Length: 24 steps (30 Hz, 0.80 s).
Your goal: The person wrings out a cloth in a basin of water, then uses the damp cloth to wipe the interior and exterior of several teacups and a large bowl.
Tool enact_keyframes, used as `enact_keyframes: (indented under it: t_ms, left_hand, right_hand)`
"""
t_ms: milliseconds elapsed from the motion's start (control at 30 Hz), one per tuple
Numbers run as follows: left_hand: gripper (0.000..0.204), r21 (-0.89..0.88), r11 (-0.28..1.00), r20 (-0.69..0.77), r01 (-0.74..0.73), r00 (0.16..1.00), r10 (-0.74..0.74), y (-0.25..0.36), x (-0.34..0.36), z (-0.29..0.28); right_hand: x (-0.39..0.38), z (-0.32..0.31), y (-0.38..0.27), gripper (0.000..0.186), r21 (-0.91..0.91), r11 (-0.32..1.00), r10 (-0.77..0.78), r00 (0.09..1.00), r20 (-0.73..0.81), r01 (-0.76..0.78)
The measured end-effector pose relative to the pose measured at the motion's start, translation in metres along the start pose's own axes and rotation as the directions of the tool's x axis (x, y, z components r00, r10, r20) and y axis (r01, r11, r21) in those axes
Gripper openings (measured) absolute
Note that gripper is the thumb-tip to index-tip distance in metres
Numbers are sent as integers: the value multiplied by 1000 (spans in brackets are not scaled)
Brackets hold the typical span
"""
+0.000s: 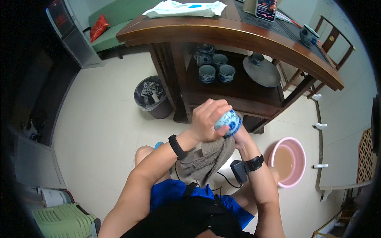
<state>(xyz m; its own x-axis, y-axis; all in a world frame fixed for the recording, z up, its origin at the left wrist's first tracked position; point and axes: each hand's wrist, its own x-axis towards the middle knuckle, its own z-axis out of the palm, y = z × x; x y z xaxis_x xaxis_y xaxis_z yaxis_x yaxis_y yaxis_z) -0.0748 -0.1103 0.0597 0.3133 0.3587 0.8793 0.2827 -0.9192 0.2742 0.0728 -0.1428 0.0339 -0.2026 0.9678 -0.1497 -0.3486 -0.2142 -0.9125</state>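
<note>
A blue-and-white porcelain cup is tilted in front of me, with the fingers of my left hand closed around its side. On its far right side, my right hand holds a grey-brown towel against the cup. Most of the right hand's fingers are hidden behind the cup and the cloth. The towel's loose end hangs down over my lap.
Ahead stands a dark wooden table; its lower shelf bears several blue-and-white cups, a teapot and a round grey plate. A lined trash bin stands left of it. At right, a pink basin contains cloudy water.
</note>
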Motion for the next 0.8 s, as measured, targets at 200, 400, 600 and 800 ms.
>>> enact_keyframes:
  t_ms: [200, 400, 600, 800]
  left_hand:
    - [46, -323, 617, 164, 718, 684, -711, 2, -6, 14]
    - [48, -610, -49, 449, 791, 293, -844, -10, -6, 22]
    - [38, -445, 395, 194, 803, 518, -833, -4, -4, 25]
    - [33, -192, 759, 0, 622, 774, -634, 5, 3, 11]
  right_hand:
    - [-3, 4, -42, 27, -930, 153, -747, 655, 112, 334]
    - [6, 11, -26, 32, -920, -181, -799, 493, 343, 348]
    - [8, 8, -26, 36, -800, 367, -728, 682, 70, 474]
    - [17, 5, -9, 29, -398, 810, -478, 878, -24, 430]
